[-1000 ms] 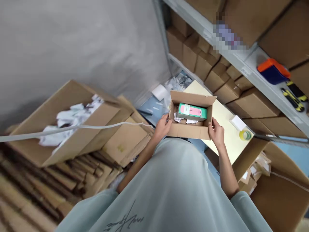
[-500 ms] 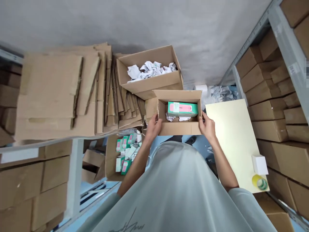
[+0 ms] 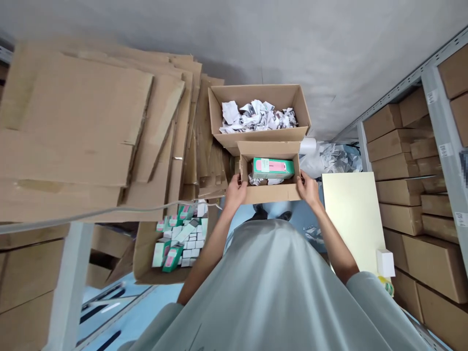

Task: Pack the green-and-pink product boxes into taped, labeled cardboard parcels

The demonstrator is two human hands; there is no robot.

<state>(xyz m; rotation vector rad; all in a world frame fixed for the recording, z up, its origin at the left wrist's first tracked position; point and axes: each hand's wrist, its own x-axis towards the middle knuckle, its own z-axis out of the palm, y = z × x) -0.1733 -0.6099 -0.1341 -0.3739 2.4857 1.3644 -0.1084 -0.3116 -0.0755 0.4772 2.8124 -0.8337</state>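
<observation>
An open cardboard box (image 3: 270, 194) is held in front of my body by both hands. My left hand (image 3: 236, 192) grips its left side near the front corner, and my right hand (image 3: 308, 189) grips the right side. Inside lies a green and pink product box (image 3: 274, 167), with crumpled paper (image 3: 275, 181) along its near side. Just behind stands a larger open carton (image 3: 263, 135) filled with crumpled white paper (image 3: 258, 117). The fingertips on the box's outer walls are partly hidden.
Flattened cardboard sheets (image 3: 84, 117) are stacked at left. Below them sits a carton (image 3: 146, 253) of small green and white boxes. A pale yellow board (image 3: 351, 214) carries a white box (image 3: 385, 263) and tape (image 3: 387, 285). Shelves of cartons (image 3: 398, 192) line the right.
The view has turned, so the cardboard stack looms larger at left and the paper-filled carton appears further right. Both hands still hold the box, with the product box unmoved inside it.
</observation>
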